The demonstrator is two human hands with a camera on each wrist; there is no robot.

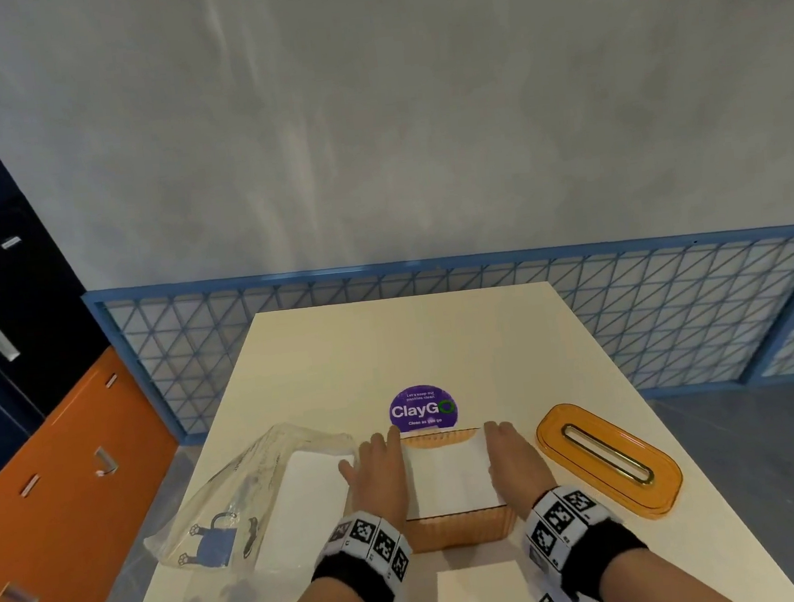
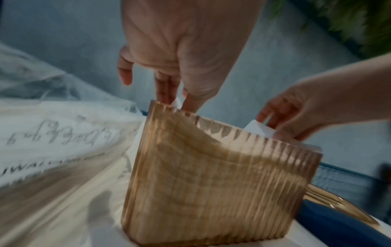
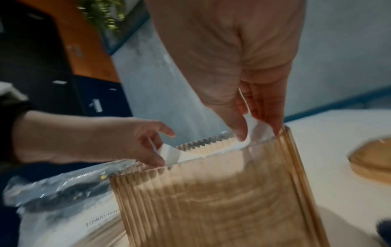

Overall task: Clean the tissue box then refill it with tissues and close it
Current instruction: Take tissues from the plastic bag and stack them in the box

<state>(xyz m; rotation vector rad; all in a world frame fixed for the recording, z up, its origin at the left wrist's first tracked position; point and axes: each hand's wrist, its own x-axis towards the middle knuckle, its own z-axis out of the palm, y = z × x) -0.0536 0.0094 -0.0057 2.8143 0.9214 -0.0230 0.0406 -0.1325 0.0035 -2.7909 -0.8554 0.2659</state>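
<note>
now, hands: my left hand (image 1: pixel 377 472) and right hand (image 1: pixel 515 464) each pinch an end of the tissues (image 1: pixel 448 478)
tissues: sagging into the open tissue box (image 1: pixel 461 530)
box: on the surface (image 1: pixel 438 345), lid (image 1: pixel 609 457) apart, to its right

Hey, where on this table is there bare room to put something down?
Free: the table's far half, beyond the purple sticker, and the strip between tissue box and lid. Crowded: left, where the plastic tissue pack sprawls beside the left hand.
</note>
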